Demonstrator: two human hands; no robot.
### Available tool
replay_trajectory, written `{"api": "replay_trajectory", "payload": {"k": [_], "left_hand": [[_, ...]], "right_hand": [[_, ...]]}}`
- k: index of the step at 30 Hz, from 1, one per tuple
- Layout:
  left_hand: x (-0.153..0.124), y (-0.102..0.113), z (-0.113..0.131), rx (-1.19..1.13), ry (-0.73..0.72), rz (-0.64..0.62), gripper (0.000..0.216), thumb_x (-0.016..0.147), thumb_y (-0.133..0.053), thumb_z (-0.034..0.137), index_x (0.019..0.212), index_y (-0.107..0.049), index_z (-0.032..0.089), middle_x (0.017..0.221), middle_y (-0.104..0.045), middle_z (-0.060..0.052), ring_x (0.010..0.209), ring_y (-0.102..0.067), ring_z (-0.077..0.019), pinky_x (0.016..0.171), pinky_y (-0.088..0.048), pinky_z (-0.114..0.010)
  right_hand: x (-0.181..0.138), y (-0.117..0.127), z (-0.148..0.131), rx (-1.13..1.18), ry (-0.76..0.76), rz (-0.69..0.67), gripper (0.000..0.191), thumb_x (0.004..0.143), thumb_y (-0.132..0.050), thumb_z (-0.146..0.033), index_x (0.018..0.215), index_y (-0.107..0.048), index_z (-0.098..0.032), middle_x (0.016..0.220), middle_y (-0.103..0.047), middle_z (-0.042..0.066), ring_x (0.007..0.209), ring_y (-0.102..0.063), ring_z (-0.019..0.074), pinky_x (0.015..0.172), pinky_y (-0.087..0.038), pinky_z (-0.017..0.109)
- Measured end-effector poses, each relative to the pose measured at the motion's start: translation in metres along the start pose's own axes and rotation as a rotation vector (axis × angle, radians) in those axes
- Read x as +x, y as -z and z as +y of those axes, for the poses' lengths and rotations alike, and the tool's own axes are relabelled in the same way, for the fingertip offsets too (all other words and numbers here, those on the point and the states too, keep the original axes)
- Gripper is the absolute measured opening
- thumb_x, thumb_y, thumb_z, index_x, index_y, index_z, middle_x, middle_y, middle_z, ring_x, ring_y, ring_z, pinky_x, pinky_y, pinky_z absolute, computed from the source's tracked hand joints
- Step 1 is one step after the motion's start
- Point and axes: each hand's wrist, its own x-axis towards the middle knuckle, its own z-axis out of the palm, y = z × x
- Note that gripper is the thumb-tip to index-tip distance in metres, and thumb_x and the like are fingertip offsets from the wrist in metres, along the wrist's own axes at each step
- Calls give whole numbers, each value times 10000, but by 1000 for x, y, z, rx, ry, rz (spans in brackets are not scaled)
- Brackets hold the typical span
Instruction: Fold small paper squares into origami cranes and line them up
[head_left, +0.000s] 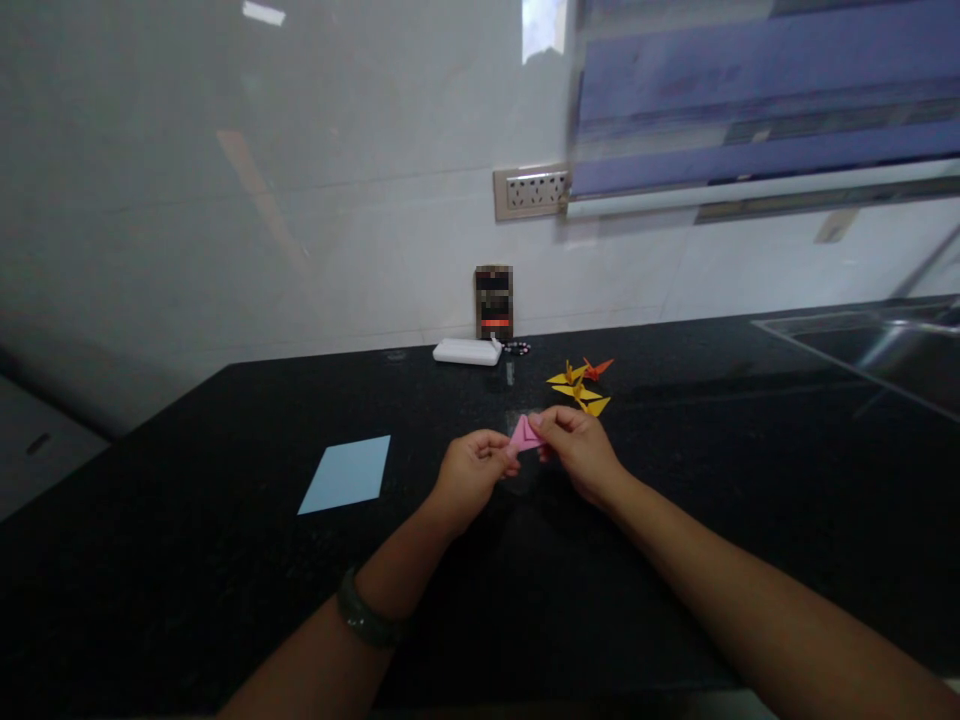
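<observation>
Between my two hands is a small piece of folded pink origami paper point(523, 436), held just above the black countertop. My left hand point(474, 468) pinches its left edge between thumb and fingers. On the opposite edge, my right hand point(581, 448) grips it, the thumb lying on top of a fold. Fingers cover part of the paper. Several folded paper cranes point(577, 390), yellow and orange-red, sit just beyond my right hand. A flat light-blue sheet of paper point(346, 474) lies to the left of my left hand.
At the back, a phone point(494, 302) leans upright against the white wall, behind a white power bank point(467, 351) and a beaded strap point(517, 348). A socket panel point(532, 191) is on the wall. To the right is a sink point(892, 350).
</observation>
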Motion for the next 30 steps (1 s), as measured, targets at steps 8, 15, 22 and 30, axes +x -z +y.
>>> {"api": "replay_trajectory", "payload": {"k": [8,15,22,30], "left_hand": [[5,3,-3,43,-69,59,176,597,-650,257,695,-597,120,530,-550,15,475,-481,-76,477,-371,-195],[7,5,-4,-118,-90,133,187,633,-636,287,688,-563,124,571,-567,12,508,-509,-79,517,-404,-201],[8,6,-7,-158,-112,140,218,631,-652,316,712,-586,125,586,-581,13,508,-514,-79,507,-401,-199],[6,6,-7,-168,1,55,199,602,-677,275,680,-585,118,596,-599,-2,517,-554,-82,534,-433,-198]], "right_hand": [[-1,1,-2,-202,92,-43,234,659,-600,-301,845,-632,-163,677,-597,17,574,-515,112,482,-396,219],[-4,-2,-1,-160,-95,-156,154,635,-580,-210,771,-627,-158,615,-599,-9,489,-496,83,468,-402,211],[-9,-10,-4,87,-202,-287,245,569,-601,-141,807,-547,-155,609,-589,-39,483,-543,71,480,-443,195],[-3,-5,4,54,-69,-159,221,598,-633,-223,715,-451,-180,510,-471,-87,422,-477,61,439,-400,191]]}}
